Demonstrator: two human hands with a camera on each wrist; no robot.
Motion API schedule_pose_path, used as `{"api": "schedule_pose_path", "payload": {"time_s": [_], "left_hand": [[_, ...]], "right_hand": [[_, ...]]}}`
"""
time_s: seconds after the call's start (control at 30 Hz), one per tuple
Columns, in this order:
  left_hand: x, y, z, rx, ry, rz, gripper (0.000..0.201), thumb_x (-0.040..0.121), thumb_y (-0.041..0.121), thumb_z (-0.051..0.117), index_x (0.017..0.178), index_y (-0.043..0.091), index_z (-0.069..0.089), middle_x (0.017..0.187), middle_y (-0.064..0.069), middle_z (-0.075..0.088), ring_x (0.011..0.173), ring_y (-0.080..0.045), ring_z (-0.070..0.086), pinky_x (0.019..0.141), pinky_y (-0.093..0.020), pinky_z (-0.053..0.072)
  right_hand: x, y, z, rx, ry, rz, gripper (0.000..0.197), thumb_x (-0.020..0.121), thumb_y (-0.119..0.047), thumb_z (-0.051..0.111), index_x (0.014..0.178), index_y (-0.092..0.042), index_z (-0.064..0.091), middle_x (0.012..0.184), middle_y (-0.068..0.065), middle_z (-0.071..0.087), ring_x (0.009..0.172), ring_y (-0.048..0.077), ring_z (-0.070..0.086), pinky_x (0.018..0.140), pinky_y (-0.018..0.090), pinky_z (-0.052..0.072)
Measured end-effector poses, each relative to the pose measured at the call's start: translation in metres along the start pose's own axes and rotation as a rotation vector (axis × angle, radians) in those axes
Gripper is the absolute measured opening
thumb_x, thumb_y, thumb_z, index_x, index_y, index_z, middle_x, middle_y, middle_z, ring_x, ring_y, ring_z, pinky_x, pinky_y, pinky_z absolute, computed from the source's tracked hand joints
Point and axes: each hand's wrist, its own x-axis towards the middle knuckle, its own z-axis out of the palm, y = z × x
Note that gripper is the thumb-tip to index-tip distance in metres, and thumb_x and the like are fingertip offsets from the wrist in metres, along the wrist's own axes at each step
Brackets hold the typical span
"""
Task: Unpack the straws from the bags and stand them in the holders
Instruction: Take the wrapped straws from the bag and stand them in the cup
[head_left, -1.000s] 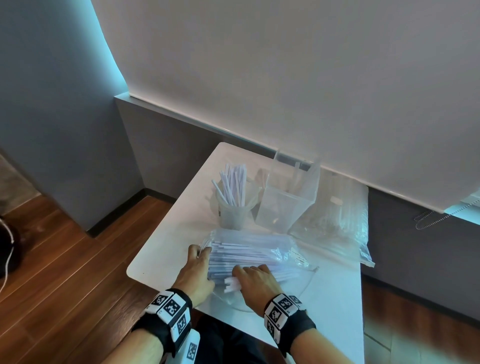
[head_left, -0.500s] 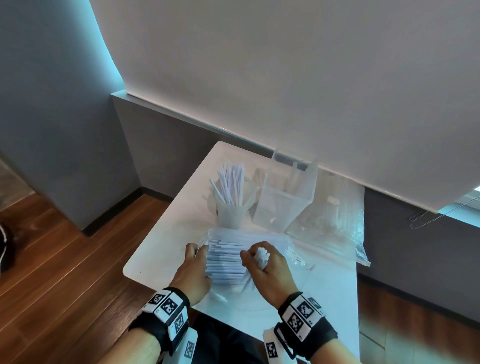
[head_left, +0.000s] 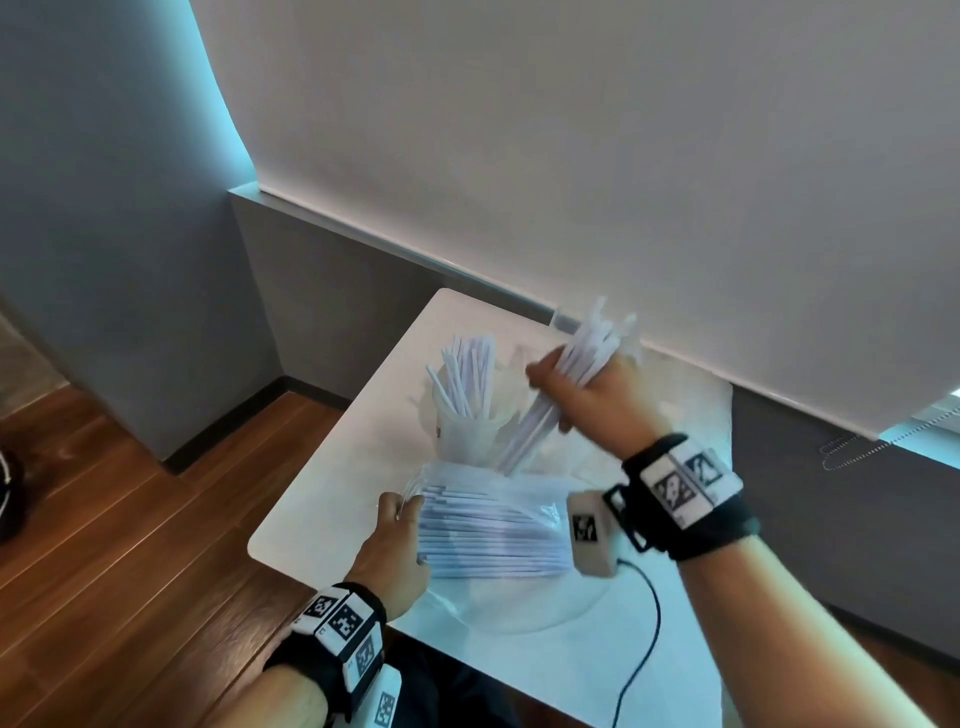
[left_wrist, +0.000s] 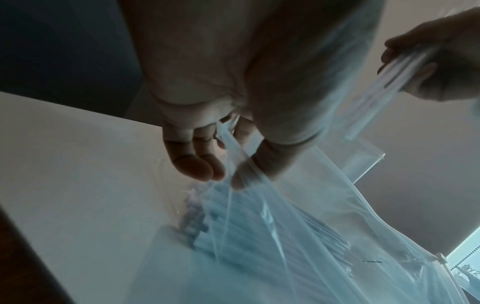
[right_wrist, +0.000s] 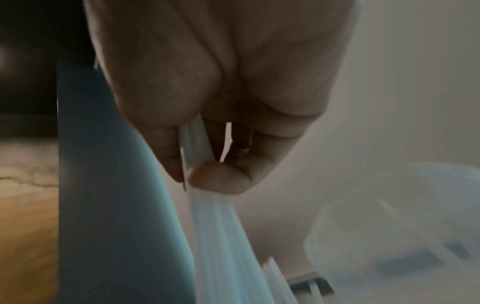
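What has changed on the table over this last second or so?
The right hand has pulled a bundle of straws out of the bag and lifted it up and away, over toward the round cup; a second ago it was only reaching into the bag's mouth. The left hand keeps holding the bag's edge on the table, and the cup's straws have not moved.

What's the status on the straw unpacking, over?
Right hand grips a straw bundle, lifted beside the round holder. Left hand pinches the open bag. Nothing blocking.
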Motion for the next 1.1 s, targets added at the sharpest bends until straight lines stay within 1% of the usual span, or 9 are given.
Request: {"api": "schedule_pose_path", "payload": {"time_s": [0.17, 0.27, 0.4, 0.53, 0.6, 0.73, 0.87, 0.93, 1.1], "left_hand": [[0.004, -0.002, 0.003, -0.007, -0.007, -0.002, 0.072, 0.083, 0.001, 0.062, 0.143, 0.022, 0.029, 0.123, 0.003, 0.025, 0.102, -0.021, 0.061, 0.096, -0.03, 0.052], [0.006, -0.003, 0.004, 0.0, -0.008, -0.008, 0.072, 0.084, 0.003, 0.062, 0.144, 0.022, 0.027, 0.123, 0.003, 0.023, 0.103, -0.021, 0.06, 0.096, -0.03, 0.052], [0.006, -0.005, 0.003, 0.003, -0.008, -0.007, 0.072, 0.084, 0.004, 0.062, 0.144, 0.022, 0.026, 0.125, 0.002, 0.023, 0.105, -0.021, 0.06, 0.097, -0.03, 0.052], [0.006, -0.004, 0.002, 0.004, -0.008, -0.001, 0.072, 0.084, 0.004, 0.061, 0.144, 0.023, 0.026, 0.125, 0.002, 0.024, 0.105, -0.021, 0.06, 0.096, -0.029, 0.052], [0.006, -0.003, 0.002, 0.009, -0.007, 0.0, 0.071, 0.085, 0.004, 0.061, 0.144, 0.022, 0.025, 0.125, 0.002, 0.024, 0.103, -0.021, 0.06, 0.096, -0.028, 0.051], [0.006, -0.002, 0.001, 0.013, -0.005, 0.003, 0.071, 0.085, 0.004, 0.061, 0.144, 0.023, 0.026, 0.122, 0.003, 0.023, 0.1, -0.02, 0.061, 0.094, -0.027, 0.052], [0.007, -0.003, -0.001, 0.016, -0.003, 0.004, 0.072, 0.084, 0.004, 0.063, 0.143, 0.024, 0.027, 0.117, 0.005, 0.023, 0.1, -0.018, 0.06, 0.093, -0.025, 0.053], [0.007, -0.003, -0.001, 0.014, 0.003, 0.001, 0.072, 0.083, 0.002, 0.063, 0.143, 0.024, 0.028, 0.118, 0.004, 0.024, 0.101, -0.019, 0.061, 0.093, -0.026, 0.053], [0.002, -0.003, 0.001, 0.038, -0.004, 0.003, 0.051, 0.082, 0.0, 0.057, 0.124, 0.024, 0.043, 0.115, 0.004, 0.023, 0.093, -0.019, 0.06, 0.088, -0.027, 0.054]], "right_hand": [[0.056, -0.014, -0.007, 0.098, 0.191, -0.033, 0.015, 0.082, -0.031, 0.068, 0.072, -0.019, 0.069, 0.059, 0.002, 0.069, 0.048, 0.015, 0.065, 0.063, 0.027, 0.055], [0.072, -0.009, 0.012, -0.011, 0.067, 0.02, 0.017, 0.084, -0.037, 0.07, 0.08, -0.021, 0.069, 0.065, 0.0, 0.072, 0.052, 0.009, 0.068, 0.064, 0.023, 0.055], [0.08, 0.0, 0.031, -0.057, -0.205, 0.2, 0.053, 0.077, -0.046, 0.079, 0.115, -0.015, 0.058, 0.103, -0.001, 0.07, 0.063, 0.01, 0.072, 0.057, 0.017, 0.055], [0.086, 0.0, 0.027, -0.01, -0.133, 0.219, 0.08, 0.071, -0.041, 0.085, 0.134, -0.014, 0.044, 0.117, 0.004, 0.053, 0.078, 0.018, 0.071, 0.062, 0.028, 0.061], [0.088, -0.001, 0.023, 0.01, -0.085, 0.214, 0.085, 0.071, -0.041, 0.085, 0.139, -0.016, 0.041, 0.117, 0.006, 0.05, 0.082, 0.022, 0.069, 0.054, 0.022, 0.059], [0.093, 0.002, 0.018, -0.067, 0.039, 0.15, 0.063, 0.084, -0.044, 0.072, 0.135, -0.017, 0.046, 0.117, 0.007, 0.053, 0.078, 0.026, 0.069, 0.049, 0.019, 0.054], [0.08, -0.006, 0.018, -0.162, 0.125, -0.033, 0.02, 0.09, -0.022, 0.06, 0.11, -0.019, 0.064, 0.099, -0.002, 0.064, 0.082, 0.021, 0.065, 0.082, 0.029, 0.053], [0.056, -0.014, 0.027, -0.187, 0.022, -0.157, 0.019, 0.087, -0.007, 0.056, 0.095, -0.018, 0.07, 0.087, -0.007, 0.067, 0.073, 0.012, 0.06, 0.075, 0.017, 0.048], [-0.015, 0.006, 0.092, -0.407, -0.479, -0.19, 0.028, 0.082, -0.006, 0.052, 0.092, -0.021, 0.073, 0.099, 0.003, 0.071, 0.088, 0.022, 0.064, 0.085, 0.032, 0.052]]}}
